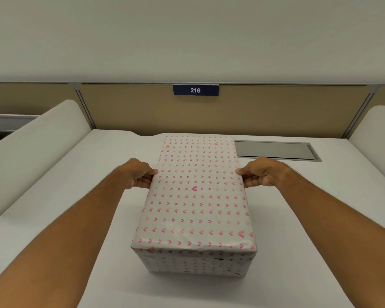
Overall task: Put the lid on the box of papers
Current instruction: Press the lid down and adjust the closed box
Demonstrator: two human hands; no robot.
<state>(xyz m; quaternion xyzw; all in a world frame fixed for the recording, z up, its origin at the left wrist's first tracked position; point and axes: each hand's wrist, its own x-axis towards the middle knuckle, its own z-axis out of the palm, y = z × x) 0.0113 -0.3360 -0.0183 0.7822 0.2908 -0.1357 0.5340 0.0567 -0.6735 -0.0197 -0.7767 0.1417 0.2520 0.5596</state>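
A long lid (196,192) wrapped in white paper with pink hearts lies flat on top of the box (193,264), which wears the same paper and stands in the middle of the white desk. The lid covers the box fully, so the papers inside are hidden. My left hand (139,174) grips the lid's left long edge, thumb on top and fingers down the side. On the opposite long edge my right hand (259,172) holds the lid the same way.
The white desk (76,185) has a grey cable flap (273,150) at the back right, just behind my right hand. White side panels (38,147) rise left and right. A tan partition with a blue "216" sign (195,90) closes the back.
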